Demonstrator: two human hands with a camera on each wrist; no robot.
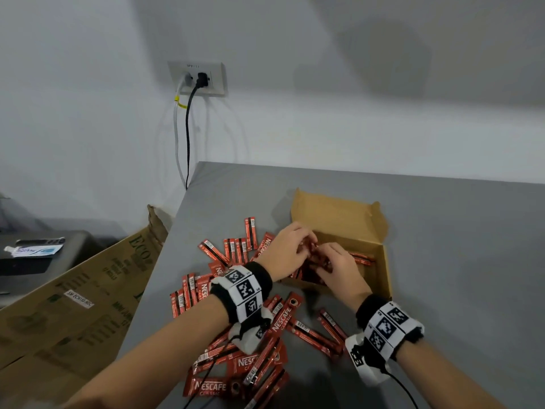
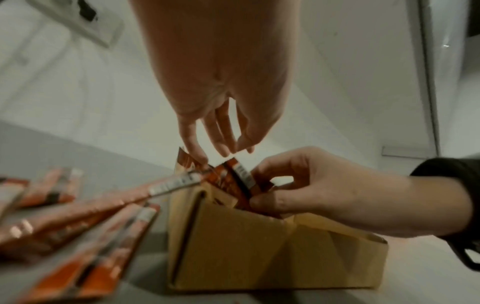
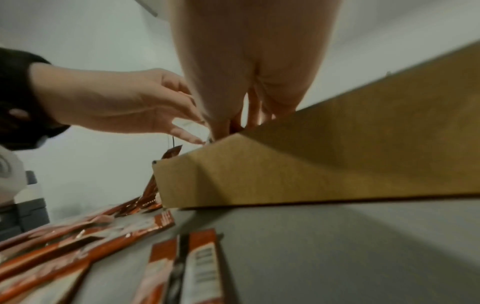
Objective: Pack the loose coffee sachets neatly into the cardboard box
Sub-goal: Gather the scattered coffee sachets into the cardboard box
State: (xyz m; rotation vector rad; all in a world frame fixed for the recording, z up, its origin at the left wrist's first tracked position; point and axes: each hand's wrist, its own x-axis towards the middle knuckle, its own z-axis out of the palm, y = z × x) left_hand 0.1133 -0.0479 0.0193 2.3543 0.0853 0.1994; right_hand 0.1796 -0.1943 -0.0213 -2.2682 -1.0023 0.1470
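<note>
At the cardboard box's (image 1: 387, 270) near-left corner, the right hand (image 1: 339, 268) pinches tilted coffee sachets (image 2: 235, 182) while the left hand's (image 1: 284, 249) straight fingers (image 2: 194, 144) touch them; loosening could spill them outside.

Red sachets (image 1: 283, 318), perhaps black-striped; brown box (image 1: 339, 214); grey table (image 1: 442, 231); black-and-white wristbands (image 1: 246, 287).

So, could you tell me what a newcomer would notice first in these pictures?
The right hand grips a bundle of sachets standing in the open cardboard box, while the left hand touches their tops. Many loose red sachets lie scattered on the grey table left of and in front of the box.
</note>
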